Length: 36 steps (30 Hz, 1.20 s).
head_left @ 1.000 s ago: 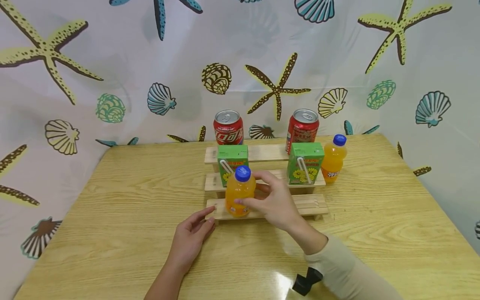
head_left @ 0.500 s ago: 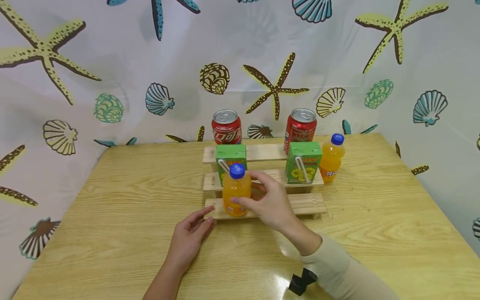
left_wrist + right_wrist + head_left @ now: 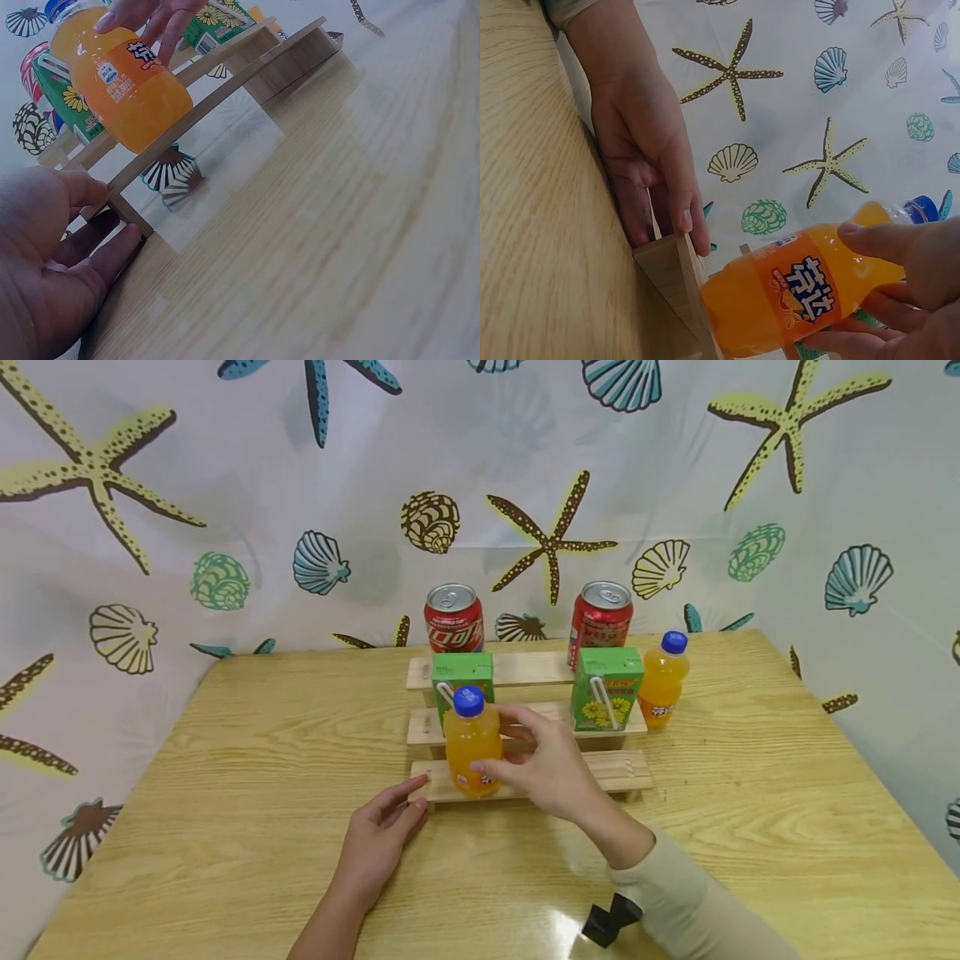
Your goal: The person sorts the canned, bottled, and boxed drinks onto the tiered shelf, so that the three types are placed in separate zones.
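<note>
My right hand (image 3: 551,768) holds an orange soda bottle (image 3: 474,747) with a blue cap, thumb on one side and fingers on the other. The bottle stands almost upright at the left part of the lowest step of a three-tier wooden rack (image 3: 600,768). In the left wrist view its base (image 3: 154,124) meets that step. My left hand (image 3: 382,831) grips the left end of the same step, and its fingers (image 3: 90,187) lie around the board and leg. Behind the bottle, a green drink carton (image 3: 462,668) on the middle step is partly hidden.
Another green carton (image 3: 607,689) stands at the middle step's right end. Two red cola cans, one left (image 3: 453,618) and one right (image 3: 600,622), stand on the top step. A second orange soda bottle (image 3: 663,681) stands on the table right of the rack. A patterned cloth hangs behind.
The bottle in my right hand has shifted slightly left along the lowest step, its cap moving most. My left hand has stayed at the rack's end.
</note>
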Available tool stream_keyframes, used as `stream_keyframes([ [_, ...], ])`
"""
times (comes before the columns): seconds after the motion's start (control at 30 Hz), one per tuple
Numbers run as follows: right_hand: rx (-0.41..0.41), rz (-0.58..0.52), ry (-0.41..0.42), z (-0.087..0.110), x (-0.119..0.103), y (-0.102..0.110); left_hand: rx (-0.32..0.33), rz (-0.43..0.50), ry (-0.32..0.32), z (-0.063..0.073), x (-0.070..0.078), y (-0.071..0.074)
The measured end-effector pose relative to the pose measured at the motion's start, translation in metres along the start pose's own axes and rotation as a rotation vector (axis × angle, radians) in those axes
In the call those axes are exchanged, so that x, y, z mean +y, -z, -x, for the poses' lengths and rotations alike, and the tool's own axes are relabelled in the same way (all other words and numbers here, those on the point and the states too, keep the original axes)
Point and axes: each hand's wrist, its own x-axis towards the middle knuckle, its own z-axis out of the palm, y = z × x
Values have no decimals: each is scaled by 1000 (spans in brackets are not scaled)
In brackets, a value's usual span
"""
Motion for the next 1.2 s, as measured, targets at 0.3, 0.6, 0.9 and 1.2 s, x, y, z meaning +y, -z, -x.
stream_keyframes([
  [0.3,-52,-25,-8,0,-3,9,3,-7,-12,1,0,-2],
  [0.6,-27,-16,31,-1,-8,20,1,-3,-24,2,1,-2],
  [0.9,-36,-60,-5,0,-14,31,-4,3,-27,1,1,-3],
  [1.2,-38,-101,1,1,-22,44,0,-8,-24,2,2,-3],
])
